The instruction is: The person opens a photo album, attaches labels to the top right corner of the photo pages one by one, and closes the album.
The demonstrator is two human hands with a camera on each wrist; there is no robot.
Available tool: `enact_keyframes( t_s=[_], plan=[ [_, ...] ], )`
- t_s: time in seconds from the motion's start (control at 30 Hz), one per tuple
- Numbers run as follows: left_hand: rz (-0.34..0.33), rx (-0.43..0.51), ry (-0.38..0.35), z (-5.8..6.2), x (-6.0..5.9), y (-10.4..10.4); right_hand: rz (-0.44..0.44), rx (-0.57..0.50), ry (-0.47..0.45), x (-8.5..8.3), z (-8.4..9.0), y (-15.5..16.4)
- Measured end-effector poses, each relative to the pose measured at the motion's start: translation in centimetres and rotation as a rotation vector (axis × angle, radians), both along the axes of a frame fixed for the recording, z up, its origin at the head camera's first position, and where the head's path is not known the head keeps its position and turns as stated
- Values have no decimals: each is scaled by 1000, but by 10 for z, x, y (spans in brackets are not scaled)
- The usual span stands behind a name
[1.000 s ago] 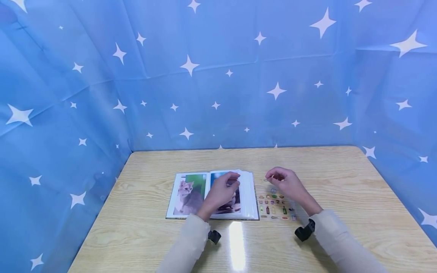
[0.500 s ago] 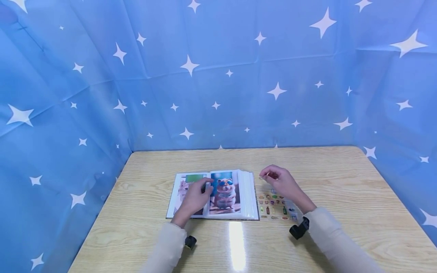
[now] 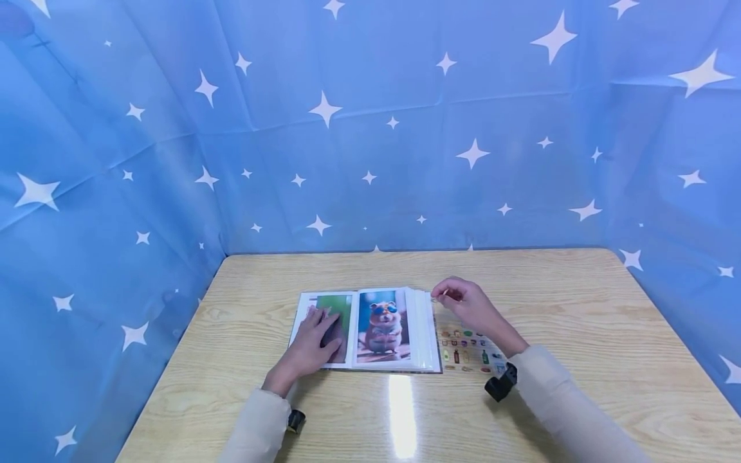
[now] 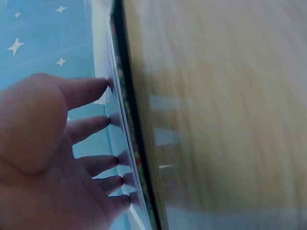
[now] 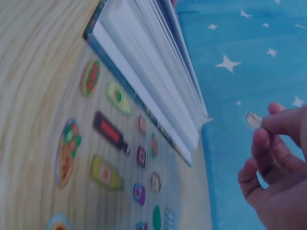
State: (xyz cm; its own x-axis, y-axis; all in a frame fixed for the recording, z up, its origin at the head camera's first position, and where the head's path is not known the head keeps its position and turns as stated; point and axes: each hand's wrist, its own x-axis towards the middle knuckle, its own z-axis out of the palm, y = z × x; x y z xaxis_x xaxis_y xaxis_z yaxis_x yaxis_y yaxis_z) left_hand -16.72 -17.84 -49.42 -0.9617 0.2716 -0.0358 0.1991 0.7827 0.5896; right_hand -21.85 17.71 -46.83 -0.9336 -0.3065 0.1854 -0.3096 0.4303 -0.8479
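An open photo album [image 3: 370,329] lies on the wooden table [image 3: 579,308]. Its right page shows a hamster in sunglasses [image 3: 383,325]. My left hand [image 3: 315,346] rests flat with straight fingers [image 4: 91,125] on the left page, pressing it down. My right hand [image 3: 463,302] hovers just right of the album's top right corner and pinches a small sticker [image 5: 253,120] between thumb and forefinger. Below that hand, a clear sticker sheet [image 3: 467,352] with small bottles and food pictures [image 5: 108,132] lies beside the album.
Blue cloth with white stars [image 3: 370,128] walls in the table on three sides. A bright light reflection [image 3: 401,411] sits on the table near the front edge. Bare wood stretches to the right and behind the album.
My left hand carried a page from the right side over to the left and laid it flat, uncovering the hamster picture. My right hand drifted left toward the album with the sticker.
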Motion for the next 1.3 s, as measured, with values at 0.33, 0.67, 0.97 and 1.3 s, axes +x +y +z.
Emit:
enact_keyframes(
  t_s=[0.33,0.67,0.97,1.3],
  plan=[
    [-60,-157,-95,3,3,-2,94,19,-35,-4,9,-29],
    [-72,-201,-147,6,4,-2,152,35,-60,-13,21,-64],
    [-88,-267,-157,6,1,2,196,52,-56,-24,23,-90],
    [-75,-291,-178,8,1,2,195,60,-84,-37,22,-120]
  ],
)
